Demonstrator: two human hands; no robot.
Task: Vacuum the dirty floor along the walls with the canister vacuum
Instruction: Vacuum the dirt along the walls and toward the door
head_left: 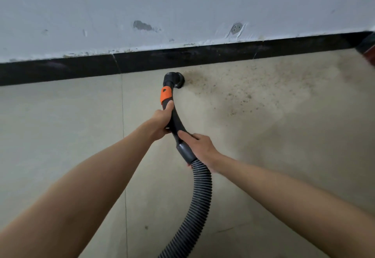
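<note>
A black curved vacuum handle [176, 119] with an orange band [166, 95] ends in a round nozzle [176, 79] that rests on the floor against the black baseboard [81, 69]. My left hand [162, 123] grips the handle just below the orange band. My right hand [199, 146] holds its lower end at the grey cuff [186, 153], where the ribbed grey hose [200, 192] starts and runs down out of the bottom edge. Brown dust and grit [239, 93] lie on the beige floor right of the nozzle. The canister is out of view.
The pale wall [182, 4] above the baseboard has chipped paint patches. A tile joint [123, 126] runs down the floor left of my hands. A reddish object [370, 53] shows at the right edge by the baseboard.
</note>
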